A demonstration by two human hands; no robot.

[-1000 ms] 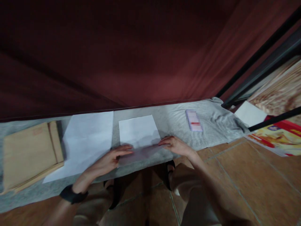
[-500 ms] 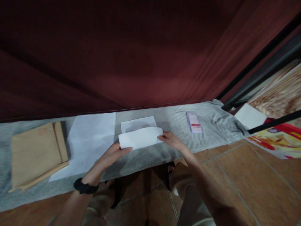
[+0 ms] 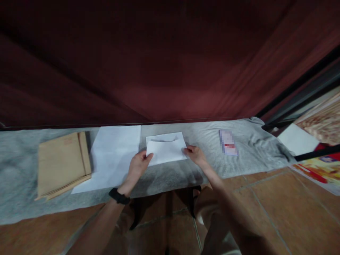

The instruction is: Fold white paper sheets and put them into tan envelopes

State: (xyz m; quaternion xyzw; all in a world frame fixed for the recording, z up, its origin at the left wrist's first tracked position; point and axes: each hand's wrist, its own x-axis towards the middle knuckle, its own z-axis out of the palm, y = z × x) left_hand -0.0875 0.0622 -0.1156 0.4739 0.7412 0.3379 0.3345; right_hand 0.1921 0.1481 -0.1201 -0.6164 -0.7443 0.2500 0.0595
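- The folded white sheet of paper lies on the grey felt-like cloth, in the middle of the strip, with one layer doubled over another whose far edge shows just behind it.
- The left hand pinches the near left corner, thumb on top and the other fingers drawn together beneath or beside it. The right hand touches the right edge with its fingers curled close, but whether they pinch or only press cannot be told.
- Risk: the edges look slightly out of line, so a crease pressed in now would likely set crooked.
- Risk: the cloth is soft and rippled (most visibly toward the right), so it may give under pressure and leave the crease wavy.
- Risk: the left hand is just beside the flat white sheet, and a slip could drag or scuff it.
- The paper is thin, smooth and rectangular.
- The stack of tan paper envelopes looks stiffer and matte.
- The small blurred card lies well apart to the right.
- The dark red curtain hangs in soft folds behind.
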